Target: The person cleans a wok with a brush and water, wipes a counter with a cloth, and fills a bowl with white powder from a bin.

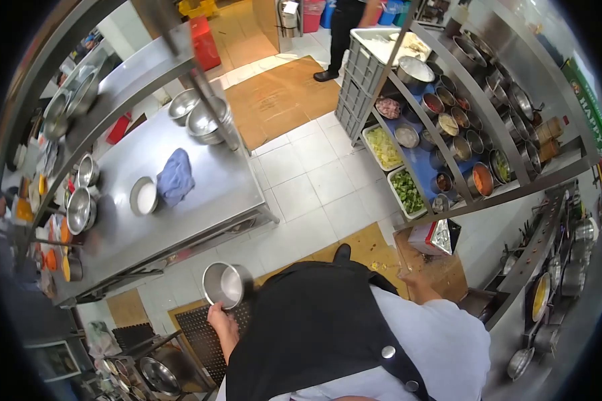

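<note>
My left hand (223, 322) grips the rim of a deep steel bowl (211, 281), holding it out over the floor to my left. Something white shows in the bottom of this bowl. On my other side, my right hand (411, 276) hangs low beside my apron, its fingers loosely stretched and nothing visible in them. A square metal tin (433, 238) with a torn-looking top is the thing nearest to that hand. On the steel table (201, 190) ahead to the left, another steel bowl (144, 196) with white contents sits next to a crumpled blue cloth (175, 177).
Steel bowls (207, 121) are stacked at the table's far corner. To the right, a slanted rack (515, 190) holds several metal pots of ingredients above tubs of chopped greens (407, 191). A person (344, 33) stands ahead by stacked grey crates (361, 80). Cardboard (277, 97) covers part of the floor.
</note>
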A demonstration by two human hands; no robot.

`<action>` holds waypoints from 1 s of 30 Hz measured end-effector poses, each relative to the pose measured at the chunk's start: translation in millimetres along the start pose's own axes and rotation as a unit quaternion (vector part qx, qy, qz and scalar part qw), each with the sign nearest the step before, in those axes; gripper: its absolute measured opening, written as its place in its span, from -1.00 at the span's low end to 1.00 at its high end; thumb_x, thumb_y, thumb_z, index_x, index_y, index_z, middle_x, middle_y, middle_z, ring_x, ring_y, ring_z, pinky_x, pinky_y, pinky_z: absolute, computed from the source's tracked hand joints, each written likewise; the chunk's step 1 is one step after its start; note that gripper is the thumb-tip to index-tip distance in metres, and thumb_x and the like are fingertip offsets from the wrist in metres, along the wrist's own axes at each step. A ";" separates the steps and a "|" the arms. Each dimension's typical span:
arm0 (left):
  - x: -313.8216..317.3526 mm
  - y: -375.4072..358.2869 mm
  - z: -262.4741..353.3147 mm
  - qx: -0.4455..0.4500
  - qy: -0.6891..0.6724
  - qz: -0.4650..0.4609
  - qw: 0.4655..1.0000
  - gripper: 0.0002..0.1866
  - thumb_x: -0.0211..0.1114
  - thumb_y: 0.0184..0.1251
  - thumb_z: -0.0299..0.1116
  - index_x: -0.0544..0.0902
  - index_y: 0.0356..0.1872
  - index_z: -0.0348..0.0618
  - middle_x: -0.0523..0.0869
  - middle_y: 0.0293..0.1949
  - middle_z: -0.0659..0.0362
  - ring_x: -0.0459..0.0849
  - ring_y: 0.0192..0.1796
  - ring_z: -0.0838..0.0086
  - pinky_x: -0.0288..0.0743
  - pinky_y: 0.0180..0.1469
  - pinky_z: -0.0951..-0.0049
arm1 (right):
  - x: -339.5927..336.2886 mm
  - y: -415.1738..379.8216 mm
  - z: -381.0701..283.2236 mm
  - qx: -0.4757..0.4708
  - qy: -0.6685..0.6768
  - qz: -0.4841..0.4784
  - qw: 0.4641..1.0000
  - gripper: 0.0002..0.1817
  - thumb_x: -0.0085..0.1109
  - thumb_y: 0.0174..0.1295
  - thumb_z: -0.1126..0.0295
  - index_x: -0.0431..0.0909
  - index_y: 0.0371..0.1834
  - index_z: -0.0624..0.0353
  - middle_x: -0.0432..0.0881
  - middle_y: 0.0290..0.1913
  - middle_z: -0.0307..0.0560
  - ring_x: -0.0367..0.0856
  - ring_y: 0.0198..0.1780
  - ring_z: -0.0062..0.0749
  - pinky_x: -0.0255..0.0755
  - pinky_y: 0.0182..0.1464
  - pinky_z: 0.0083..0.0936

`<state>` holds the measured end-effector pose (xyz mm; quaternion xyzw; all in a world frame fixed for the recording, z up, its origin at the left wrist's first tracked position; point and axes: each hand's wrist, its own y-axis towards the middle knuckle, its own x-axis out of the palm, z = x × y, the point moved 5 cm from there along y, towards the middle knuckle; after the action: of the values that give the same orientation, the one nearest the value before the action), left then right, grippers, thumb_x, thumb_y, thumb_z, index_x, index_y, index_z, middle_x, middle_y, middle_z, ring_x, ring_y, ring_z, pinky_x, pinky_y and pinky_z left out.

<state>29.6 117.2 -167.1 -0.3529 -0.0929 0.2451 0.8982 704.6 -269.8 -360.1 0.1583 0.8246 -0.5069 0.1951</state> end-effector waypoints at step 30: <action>745.8 63.5 175.5 0.238 0.288 -0.275 0.886 -0.73 0.41 0.37 -0.38 0.54 -0.47 -0.26 0.61 0.29 -0.17 0.57 0.31 0.20 0.43 0.27 0.24 | -214.9 229.2 -843.8 -0.338 0.078 -0.149 0.926 -0.64 0.30 0.45 0.18 0.54 -0.40 0.22 0.60 -0.37 -0.19 0.68 -0.28 -0.47 0.70 -0.29 -0.42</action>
<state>589.6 637.7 -86.0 -0.1443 0.1373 -0.1092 0.9739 861.4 574.0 -87.9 -0.0028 0.9738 -0.2069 0.0940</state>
